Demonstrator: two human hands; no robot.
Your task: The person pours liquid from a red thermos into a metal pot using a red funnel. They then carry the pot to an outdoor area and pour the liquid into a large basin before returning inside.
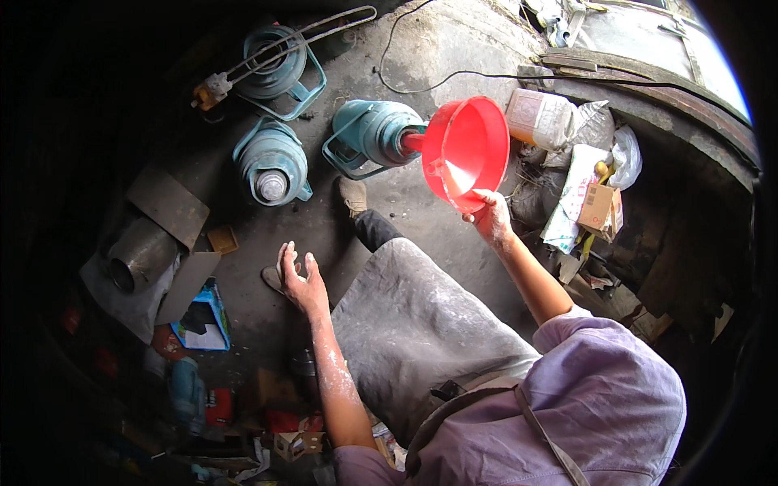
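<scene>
My right hand grips the rim of a red plastic funnel, thumb on the inner wall. The funnel's spout reaches into the mouth of a teal vacuum flask with a side handle; how deep it sits is hidden. My left hand is held in the air above the floor, fingers apart and holding nothing. White residue marks both hands and the left forearm. Beyond the left hand stands a second teal flask with a pale stopper in its mouth. A third flask is farther back, with a looped metal heating element across its top.
A plastic jug with amber liquid, bags and a small cardboard box lie at right. A black cable crosses the floor behind. At left are a metal pot, cardboard and a blue box.
</scene>
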